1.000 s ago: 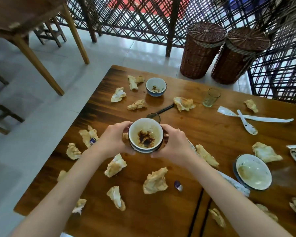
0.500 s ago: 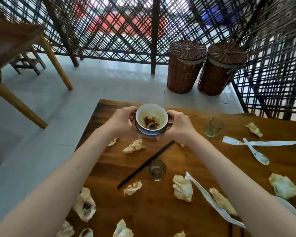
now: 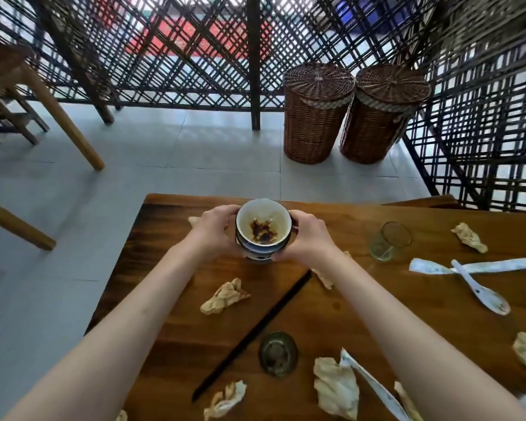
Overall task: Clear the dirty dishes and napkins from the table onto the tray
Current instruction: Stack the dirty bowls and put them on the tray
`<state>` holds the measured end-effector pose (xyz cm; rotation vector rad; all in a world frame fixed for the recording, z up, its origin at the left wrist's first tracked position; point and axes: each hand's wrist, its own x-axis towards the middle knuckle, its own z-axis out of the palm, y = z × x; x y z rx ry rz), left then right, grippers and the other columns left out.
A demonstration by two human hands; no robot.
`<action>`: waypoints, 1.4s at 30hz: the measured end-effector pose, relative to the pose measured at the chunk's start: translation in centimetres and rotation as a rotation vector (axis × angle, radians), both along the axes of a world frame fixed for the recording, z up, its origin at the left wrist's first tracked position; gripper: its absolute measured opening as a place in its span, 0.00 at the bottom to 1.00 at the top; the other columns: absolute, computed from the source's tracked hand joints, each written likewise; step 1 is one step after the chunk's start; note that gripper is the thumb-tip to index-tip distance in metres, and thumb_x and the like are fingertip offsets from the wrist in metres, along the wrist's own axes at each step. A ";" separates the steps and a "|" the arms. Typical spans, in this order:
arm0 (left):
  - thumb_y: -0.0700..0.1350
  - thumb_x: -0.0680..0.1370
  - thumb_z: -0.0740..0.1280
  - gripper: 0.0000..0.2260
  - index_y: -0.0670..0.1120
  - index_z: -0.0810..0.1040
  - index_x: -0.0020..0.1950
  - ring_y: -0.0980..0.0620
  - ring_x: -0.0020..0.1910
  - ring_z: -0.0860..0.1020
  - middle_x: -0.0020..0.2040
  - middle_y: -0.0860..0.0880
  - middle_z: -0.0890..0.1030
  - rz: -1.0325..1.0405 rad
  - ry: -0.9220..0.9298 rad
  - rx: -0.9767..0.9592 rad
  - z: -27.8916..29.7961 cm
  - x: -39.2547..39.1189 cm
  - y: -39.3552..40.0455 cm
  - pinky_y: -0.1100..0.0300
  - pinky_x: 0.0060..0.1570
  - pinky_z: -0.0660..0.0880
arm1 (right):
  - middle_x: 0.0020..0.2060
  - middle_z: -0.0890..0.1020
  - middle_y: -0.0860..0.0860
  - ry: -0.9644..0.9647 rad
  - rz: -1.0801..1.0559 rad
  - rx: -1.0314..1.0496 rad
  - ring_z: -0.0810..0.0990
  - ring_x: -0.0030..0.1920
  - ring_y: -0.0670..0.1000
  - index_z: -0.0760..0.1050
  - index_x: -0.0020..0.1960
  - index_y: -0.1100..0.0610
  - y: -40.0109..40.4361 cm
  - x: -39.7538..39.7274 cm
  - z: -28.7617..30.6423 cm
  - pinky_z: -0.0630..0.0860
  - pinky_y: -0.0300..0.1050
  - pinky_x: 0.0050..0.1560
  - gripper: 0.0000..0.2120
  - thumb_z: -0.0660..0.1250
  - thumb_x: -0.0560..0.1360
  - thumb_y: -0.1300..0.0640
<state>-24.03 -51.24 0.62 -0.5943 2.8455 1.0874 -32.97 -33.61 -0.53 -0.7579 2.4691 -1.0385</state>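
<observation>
While both hands grip it, bowl (image 3: 263,229) sits between left hand (image 3: 214,230) and right hand (image 3: 305,238) | apparently stacked on another.

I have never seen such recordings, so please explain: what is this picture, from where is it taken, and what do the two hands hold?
The camera sits on a person's head and looks down at their own bare arms. The left hand and right hand grip a dirty bowl, which seems stacked on another. On the wooden table lie crumpled napkins, black chopsticks, two glasses, a white spoon and paper wrappers. No tray is in view.
</observation>
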 end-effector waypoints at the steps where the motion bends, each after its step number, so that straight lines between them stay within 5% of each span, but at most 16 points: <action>1: 0.44 0.57 0.82 0.41 0.48 0.71 0.69 0.53 0.57 0.73 0.62 0.50 0.77 -0.002 -0.005 0.007 -0.2 0.0 0.0 0.60 0.52 0.69 | 0.51 0.82 0.49 -0.004 0.004 0.001 0.78 0.52 0.49 0.76 0.59 0.54 0.0 0.0 -0.1 0.77 0.44 0.51 0.38 0.83 0.50 0.55; 20: 0.39 0.59 0.81 0.42 0.50 0.68 0.70 0.55 0.50 0.73 0.62 0.51 0.75 0.027 -0.029 0.078 -2.0 0.0 -0.6 0.60 0.48 0.72 | 0.55 0.79 0.49 -0.070 0.003 -0.005 0.76 0.56 0.49 0.72 0.63 0.54 -0.4 0.0 -1.5 0.75 0.43 0.55 0.40 0.83 0.54 0.57; 27: 0.36 0.55 0.82 0.48 0.55 0.65 0.70 0.57 0.47 0.77 0.52 0.56 0.75 0.026 -0.083 0.172 -3.7 0.5 -0.2 0.63 0.41 0.76 | 0.60 0.76 0.47 -0.211 0.019 0.027 0.72 0.61 0.50 0.62 0.71 0.48 -0.4 0.2 -2.4 0.72 0.46 0.61 0.51 0.82 0.53 0.60; 31: 0.39 0.53 0.83 0.44 0.52 0.71 0.66 0.52 0.54 0.74 0.52 0.55 0.76 0.058 -0.010 0.160 -4.9 0.2 0.0 0.58 0.54 0.72 | 0.57 0.77 0.47 -0.186 -0.003 0.059 0.74 0.58 0.50 0.68 0.66 0.51 -0.9 0.1 -3.2 0.70 0.40 0.53 0.44 0.82 0.53 0.60; 42: 0.39 0.52 0.83 0.41 0.51 0.73 0.63 0.53 0.52 0.75 0.49 0.57 0.77 0.060 0.014 0.152 -5.0 -0.1 -0.3 0.61 0.51 0.69 | 0.53 0.80 0.47 -0.117 -0.024 0.022 0.76 0.54 0.48 0.72 0.60 0.52 -0.6 0.1 -3.7 0.71 0.39 0.49 0.39 0.83 0.51 0.58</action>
